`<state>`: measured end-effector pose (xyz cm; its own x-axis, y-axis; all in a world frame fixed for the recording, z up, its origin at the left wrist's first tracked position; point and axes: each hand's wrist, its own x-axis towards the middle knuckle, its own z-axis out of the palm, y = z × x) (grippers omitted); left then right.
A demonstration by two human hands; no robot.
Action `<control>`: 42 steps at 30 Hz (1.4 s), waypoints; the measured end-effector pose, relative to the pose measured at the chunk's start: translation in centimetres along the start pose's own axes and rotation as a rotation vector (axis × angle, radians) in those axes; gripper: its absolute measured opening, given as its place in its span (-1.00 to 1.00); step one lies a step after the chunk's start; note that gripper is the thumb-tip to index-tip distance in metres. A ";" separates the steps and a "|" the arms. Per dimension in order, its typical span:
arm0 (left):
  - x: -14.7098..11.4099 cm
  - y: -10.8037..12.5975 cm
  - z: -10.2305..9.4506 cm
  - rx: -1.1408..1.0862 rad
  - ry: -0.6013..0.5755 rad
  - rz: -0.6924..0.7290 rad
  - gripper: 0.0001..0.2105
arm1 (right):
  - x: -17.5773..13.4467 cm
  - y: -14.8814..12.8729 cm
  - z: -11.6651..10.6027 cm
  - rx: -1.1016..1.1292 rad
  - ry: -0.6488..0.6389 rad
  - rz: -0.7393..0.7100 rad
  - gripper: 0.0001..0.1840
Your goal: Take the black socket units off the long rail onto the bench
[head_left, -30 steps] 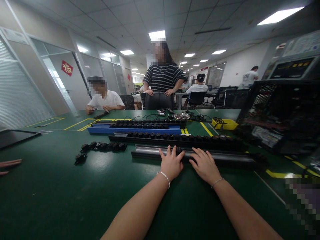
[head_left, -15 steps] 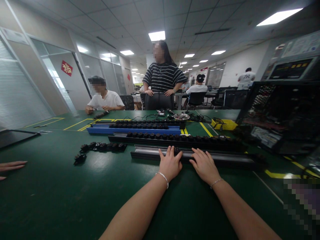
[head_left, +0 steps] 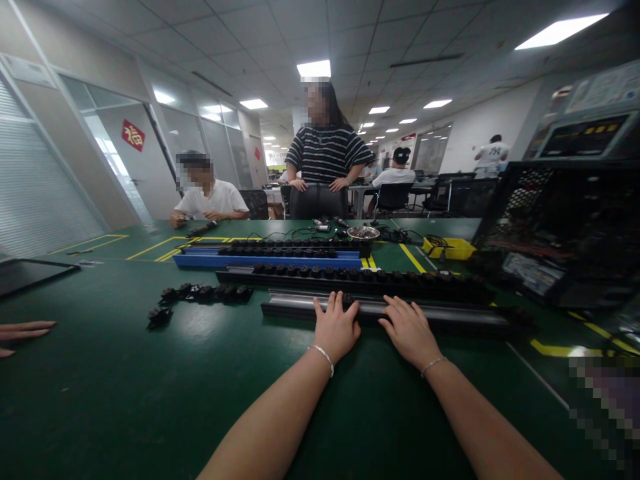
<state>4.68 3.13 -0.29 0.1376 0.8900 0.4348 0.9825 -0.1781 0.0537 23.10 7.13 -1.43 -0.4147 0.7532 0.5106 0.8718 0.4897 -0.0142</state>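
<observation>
A long black channel rail (head_left: 290, 308) with a shiny inner face lies across the green table in front of me. My left hand (head_left: 338, 328) rests on it with fingers spread, and a small black part (head_left: 349, 301) sits in the channel by its thumb and fingertips. Farther right, my right hand (head_left: 409, 330) lies over the near edge of the same rail, fingers stretched out. Neither hand is wrapped round anything. Behind the rail runs a second black rail (head_left: 240, 277) lined with several round black parts (head_left: 305, 271).
Loose black parts (head_left: 203, 293) lie at the left. Farther back are a blue rail (head_left: 265, 262), a metal bowl (head_left: 363, 233) and a yellow bin (head_left: 453, 250). An open black equipment case (head_left: 560, 233) stands right. Another person's hand (head_left: 25, 331) enters from the left; two people are across the table.
My left hand has shifted slightly left along the rail, away from the small black part. My right hand stays in place.
</observation>
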 end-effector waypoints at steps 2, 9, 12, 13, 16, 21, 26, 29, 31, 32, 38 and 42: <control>0.0 -0.1 0.0 0.000 0.005 -0.008 -0.54 | 0.0 0.0 0.0 -0.001 -0.004 0.002 -0.74; -0.2 0.0 0.1 -0.005 0.000 -0.027 -0.50 | 0.0 0.0 -0.1 -0.002 -0.004 0.003 -0.74; -0.3 0.1 0.2 -0.001 0.018 -0.027 -0.50 | 0.0 0.0 0.0 -0.005 0.009 -0.001 -0.74; -0.4 0.1 0.2 0.002 0.022 -0.028 -0.50 | 0.0 0.0 0.0 -0.006 0.011 -0.004 -0.74; -0.5 0.1 0.3 0.006 0.022 -0.031 -0.51 | 0.0 0.1 0.1 -0.013 0.022 -0.010 -0.74; -0.5 0.1 0.3 0.002 0.016 -0.030 -0.52 | 0.0 0.2 0.3 -0.025 0.036 -0.016 -0.73; -0.5 0.0 0.2 0.000 0.021 -0.037 -0.53 | 0.0 0.2 0.3 -0.026 0.038 -0.017 -0.74; -0.5 0.0 0.2 -0.008 0.023 -0.035 -0.53 | 0.0 0.2 0.3 -0.021 0.046 -0.017 -0.74; -0.5 -0.1 0.2 -0.011 0.026 -0.038 -0.54 | 0.0 0.2 0.3 -0.016 0.052 -0.018 -0.74; -0.5 -0.1 0.2 -0.011 0.031 -0.042 -0.55 | 0.0 0.2 0.3 -0.014 0.055 -0.018 -0.74; -0.5 -0.4 0.0 -0.007 0.042 -0.079 -0.58 | 0.0 0.2 0.4 -0.010 0.049 -0.016 -0.74; -0.5 -0.5 -0.1 -0.014 0.036 -0.089 -0.57 | 0.0 0.2 0.5 -0.011 0.054 -0.017 -0.73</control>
<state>4.07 2.70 -0.41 0.0450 0.8867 0.4601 0.9888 -0.1051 0.1059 23.18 7.45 -1.85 -0.4149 0.7203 0.5560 0.8679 0.4967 0.0041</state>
